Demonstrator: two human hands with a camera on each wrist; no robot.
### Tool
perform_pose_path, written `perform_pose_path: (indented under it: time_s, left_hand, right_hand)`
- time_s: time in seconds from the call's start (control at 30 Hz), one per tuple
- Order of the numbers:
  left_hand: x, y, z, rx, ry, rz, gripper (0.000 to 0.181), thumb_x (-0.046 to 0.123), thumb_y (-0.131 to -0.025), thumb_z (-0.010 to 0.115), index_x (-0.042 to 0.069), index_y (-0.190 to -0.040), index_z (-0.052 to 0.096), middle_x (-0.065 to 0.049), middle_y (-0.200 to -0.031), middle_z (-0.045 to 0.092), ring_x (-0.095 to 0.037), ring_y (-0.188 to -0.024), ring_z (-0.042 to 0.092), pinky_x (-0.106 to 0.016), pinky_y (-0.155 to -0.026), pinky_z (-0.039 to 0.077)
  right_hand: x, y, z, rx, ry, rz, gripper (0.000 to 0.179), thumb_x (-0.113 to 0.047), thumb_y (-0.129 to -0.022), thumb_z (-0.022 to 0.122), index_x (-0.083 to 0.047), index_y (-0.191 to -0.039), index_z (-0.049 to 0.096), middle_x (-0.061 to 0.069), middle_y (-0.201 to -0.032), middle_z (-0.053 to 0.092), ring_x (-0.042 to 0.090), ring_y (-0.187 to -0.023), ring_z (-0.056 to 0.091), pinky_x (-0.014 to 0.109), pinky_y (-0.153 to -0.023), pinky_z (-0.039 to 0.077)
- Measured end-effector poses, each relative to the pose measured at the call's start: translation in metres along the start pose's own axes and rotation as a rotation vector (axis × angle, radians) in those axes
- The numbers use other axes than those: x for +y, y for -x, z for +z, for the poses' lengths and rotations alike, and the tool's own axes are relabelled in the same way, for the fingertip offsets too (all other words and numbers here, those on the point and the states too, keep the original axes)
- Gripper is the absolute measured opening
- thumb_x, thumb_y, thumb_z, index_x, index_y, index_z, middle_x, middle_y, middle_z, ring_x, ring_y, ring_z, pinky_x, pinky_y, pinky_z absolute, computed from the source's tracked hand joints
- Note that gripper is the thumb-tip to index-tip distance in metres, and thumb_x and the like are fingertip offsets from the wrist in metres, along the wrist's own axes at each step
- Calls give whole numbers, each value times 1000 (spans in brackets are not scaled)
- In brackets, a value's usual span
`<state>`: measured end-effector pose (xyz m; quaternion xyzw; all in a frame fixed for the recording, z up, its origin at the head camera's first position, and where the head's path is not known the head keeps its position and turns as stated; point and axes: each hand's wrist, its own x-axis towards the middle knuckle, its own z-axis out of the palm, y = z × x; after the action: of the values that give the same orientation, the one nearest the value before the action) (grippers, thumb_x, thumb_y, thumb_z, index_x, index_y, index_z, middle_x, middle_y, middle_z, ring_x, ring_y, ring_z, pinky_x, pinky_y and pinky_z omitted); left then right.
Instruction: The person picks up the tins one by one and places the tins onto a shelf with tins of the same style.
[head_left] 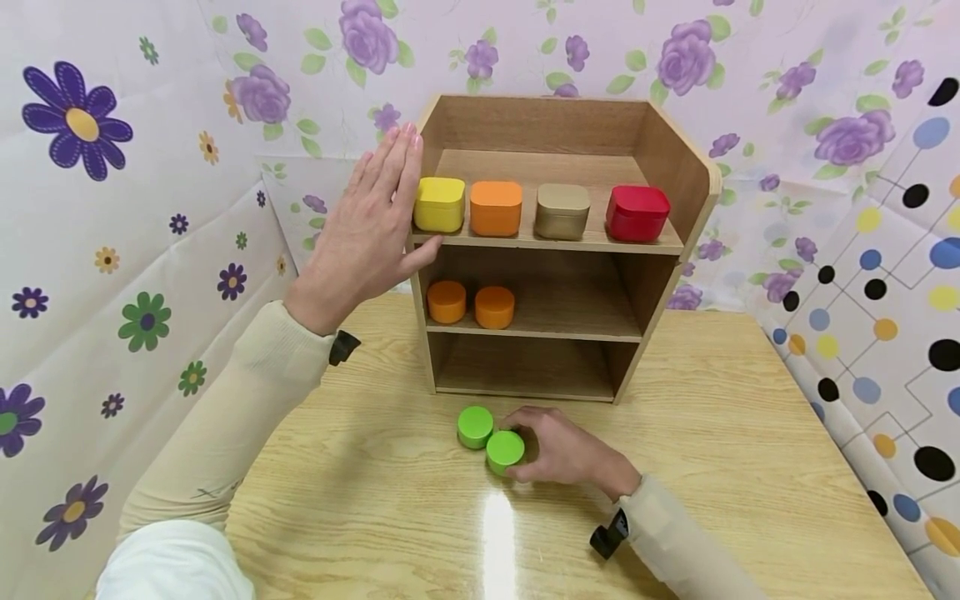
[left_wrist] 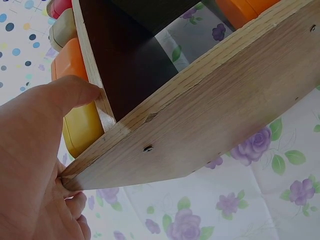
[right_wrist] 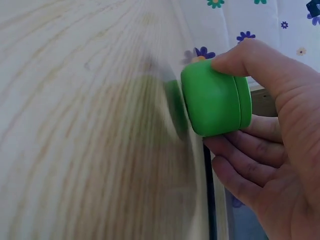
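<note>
Head view: We locate the wooden shelf unit (head_left: 540, 125) on the table (head_left: 360, 467). Its upper board carries, left to right, a yellow container (head_left: 439, 206), an orange container (head_left: 496, 208), a tan container (head_left: 562, 212) and a red container (head_left: 637, 213). We take their single row along the front edge as keeping each within reach. Two round orange containers (head_left: 495, 307) stand toward the left end of the middle board. The left hand (head_left: 367, 217) lies along the unit's left side, fingers straight and together, thumb spread toward the front; we judge that this steadies the unit. In front of the unit, the right hand (head_left: 558, 450) pinches the nearer green container (head_left: 506, 450). The farther green container (head_left: 475, 427) stands upright on the table, just beside it.

Left wrist view: We see the left thumb resting on the upper board's front edge, beside the yellow container, which probably adds a second bracing contact.

Right wrist view: We find the thumb and fingers on opposite sides of the nearer green container. This side grip, we judge, leaves its lid and base unobstructed. We cannot tell whether the base touches the table. We read no brand, label or writing in any view; a small dark mark (head_left: 217, 490) on the left sleeve is illegible.
</note>
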<state>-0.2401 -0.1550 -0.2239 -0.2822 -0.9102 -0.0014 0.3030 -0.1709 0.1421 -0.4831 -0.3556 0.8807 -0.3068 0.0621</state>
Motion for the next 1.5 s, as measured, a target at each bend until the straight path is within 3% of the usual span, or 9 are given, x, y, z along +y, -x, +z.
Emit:
perform_pose_path:
  time_s: [0.4,0.67,1.2,1.5]
  left_hand:
    - [0,0,1,9,6,4,103,43,-100,64,-4,-168,3,-21,-178,6,-36,-167,9,-51,-136,13]
    - [0,0,1,-6,8,5,103,44,-100,63,-3,-168,2,-21,-178,4,-36,-167,8,-52,-136,12]
    - [-1,-1,1,-9,5,6,103,44,-100,62,-3,-168,1,-20,-179,2,-35,-167,6,-51,-136,11]
    - [-1,0,1,1,-4,10,102,44,-100,62,-4,-168,2,-21,-178,4,-36,-167,8,-51,-136,12]
  right_hand:
    - [-11,4,-21,-45,-36,1,51,-29,-83,86,-15,-129,70,-7,-125,73,8,-112,68,33,-101,59]
    - [-19,5,-38,-4,12,-114,48,-25,-82,86,-13,-125,70,-5,-119,74,13,-108,71,40,-96,63]
    - [-45,6,-94,86,64,-115,47,-25,-79,89,-16,-121,70,-9,-113,72,7,-102,70,29,-92,62]
    - [-58,4,-128,130,98,-97,51,-25,-80,89,-14,-125,70,-7,-115,73,8,-102,70,33,-92,62]
